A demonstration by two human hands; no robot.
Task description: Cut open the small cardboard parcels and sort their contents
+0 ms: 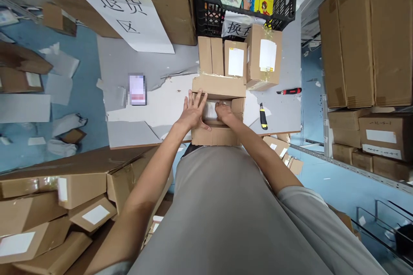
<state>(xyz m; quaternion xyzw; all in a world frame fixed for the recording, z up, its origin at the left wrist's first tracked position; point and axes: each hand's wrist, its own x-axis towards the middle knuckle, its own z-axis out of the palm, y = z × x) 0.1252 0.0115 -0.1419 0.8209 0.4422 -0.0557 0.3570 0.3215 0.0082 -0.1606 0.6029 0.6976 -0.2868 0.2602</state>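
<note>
An opened cardboard box [219,87] stands at the front edge of the table, its flaps folded outward. My left hand [191,116] lies over the box's left side, fingers spread and the thumb towards the near flap. Inside the box, my right hand [223,111] is closed, with its fingertips hidden. Beside it, a pale, shiny item [210,111] shows in the box; whether the right hand grips it is not clear.
Closed cartons [263,58] stand behind the box, before a black crate [209,17] of books. A yellow-black cutter [263,117] and red-black cutter [292,91] lie at right, a phone [137,89] at left. Boxes fill a large carton [80,165] at lower left.
</note>
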